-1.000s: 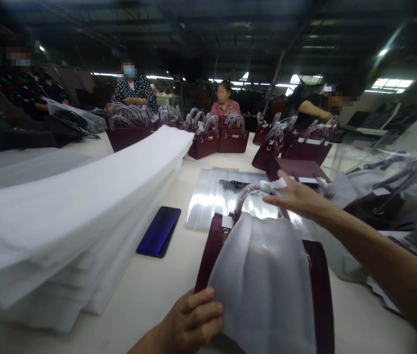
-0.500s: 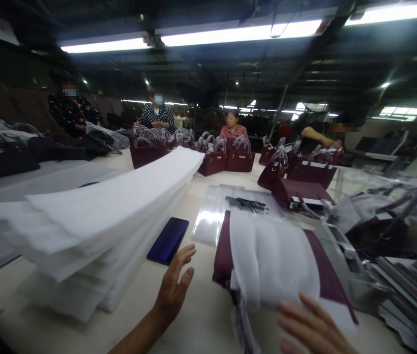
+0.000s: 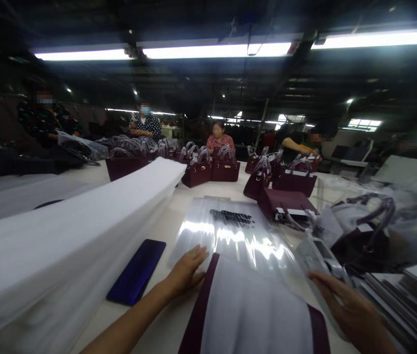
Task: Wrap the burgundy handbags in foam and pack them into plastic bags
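A burgundy handbag (image 3: 319, 324) lies close in front of me, with a white foam sheet (image 3: 253, 305) covering its middle. My left hand (image 3: 188, 269) is at the bag's upper left edge, fingers stretched out and thumb apart. On the other side, my right hand (image 3: 348, 300) hovers to the right of the bag with its fingers extended, holding nothing. Just beyond the bag, shiny clear plastic bags (image 3: 226, 236) with black print lie flat on the table. Left of my left hand is a dark blue phone (image 3: 137, 272).
A thick stack of white foam sheets (image 3: 83, 221) fills the left side. Burgundy handbags (image 3: 225, 169) with wrapped handles stand across the table. At the right are a plastic-covered bag (image 3: 363, 236) and a pile of flat boards (image 3: 396, 300). Several people work beyond.
The foam-covered handbag is nearer and turned straighter toward me. My left hand has moved to its left edge and my right hand has shifted up and right. The whole view has shifted.
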The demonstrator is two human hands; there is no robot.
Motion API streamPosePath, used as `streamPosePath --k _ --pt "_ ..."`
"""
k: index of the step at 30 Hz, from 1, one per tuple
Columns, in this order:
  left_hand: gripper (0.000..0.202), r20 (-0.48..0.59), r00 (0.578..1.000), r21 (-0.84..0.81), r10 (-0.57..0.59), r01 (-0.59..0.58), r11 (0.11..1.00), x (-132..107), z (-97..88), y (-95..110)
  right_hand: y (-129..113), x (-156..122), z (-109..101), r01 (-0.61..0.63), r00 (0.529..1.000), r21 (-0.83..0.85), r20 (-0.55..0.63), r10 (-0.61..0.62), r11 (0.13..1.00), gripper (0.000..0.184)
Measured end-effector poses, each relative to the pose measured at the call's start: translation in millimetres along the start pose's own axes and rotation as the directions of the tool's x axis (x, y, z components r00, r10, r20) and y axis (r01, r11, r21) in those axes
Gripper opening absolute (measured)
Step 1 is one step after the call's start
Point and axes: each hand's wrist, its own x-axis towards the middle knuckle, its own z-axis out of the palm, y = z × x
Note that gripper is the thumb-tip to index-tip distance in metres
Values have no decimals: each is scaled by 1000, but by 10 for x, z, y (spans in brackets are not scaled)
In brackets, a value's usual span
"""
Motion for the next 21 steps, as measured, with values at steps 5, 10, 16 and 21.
streamPosePath --k 5,10,16,21 --pt "40 153 976 194 157 -186 963 318 274 -125 392 563 880 332 891 -72 350 -288 940 41" --pt "11 158 970 346 186 -231 910 419 340 -177 517 552 1301 521 749 -68 515 -417 851 40" --pt "22 68 987 492 146 -161 856 716 137 -173 404 525 1290 574 764 -126 437 -474 809 36" --pt "30 -14 983 597 182 -138 790 1054 -12 -148 193 718 1210 540 838 -264 261 -479 799 24"
